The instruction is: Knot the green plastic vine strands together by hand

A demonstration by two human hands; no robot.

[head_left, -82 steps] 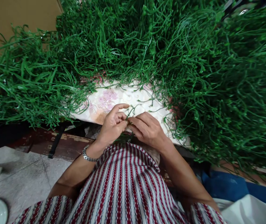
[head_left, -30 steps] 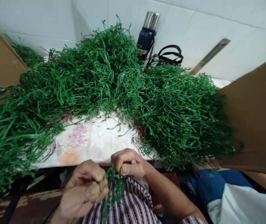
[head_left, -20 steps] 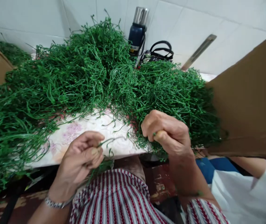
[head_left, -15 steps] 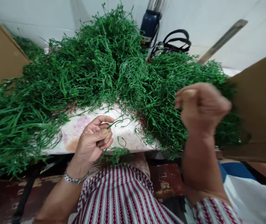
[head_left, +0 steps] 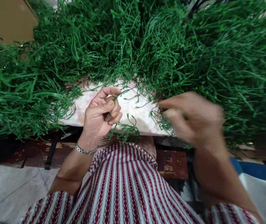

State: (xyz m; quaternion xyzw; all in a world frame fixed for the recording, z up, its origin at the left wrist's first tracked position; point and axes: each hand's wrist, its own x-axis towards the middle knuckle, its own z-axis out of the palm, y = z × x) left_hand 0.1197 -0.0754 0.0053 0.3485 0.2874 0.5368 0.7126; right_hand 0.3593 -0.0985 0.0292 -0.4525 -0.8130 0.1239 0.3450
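My left hand (head_left: 103, 110) is closed over the white patterned surface (head_left: 144, 119), pinching a thin green artificial plant stem (head_left: 128, 91) between thumb and fingers. The stem's tip points right. To the right, my right hand (head_left: 191, 119) is smeared by motion, its fingertips near the edge of the green heap. Whether it holds anything cannot be made out. A huge tangled pile of green artificial stems (head_left: 105, 53) curves around the white surface. A small clump of stems (head_left: 125, 132) lies at the near edge, just above my lap.
A brown cardboard panel (head_left: 9, 18) stands at the far left. Dark red boards (head_left: 172, 163) lie under the near edge, with a black strap (head_left: 51, 154) hanging at left. Something blue (head_left: 256, 171) and white cloth-like material (head_left: 261, 193) are at lower right.
The view has tilted down, so the bottle and wall are gone from sight. My right hand has moved from over the right-hand pile inward toward my left hand, which still pinches the stem.
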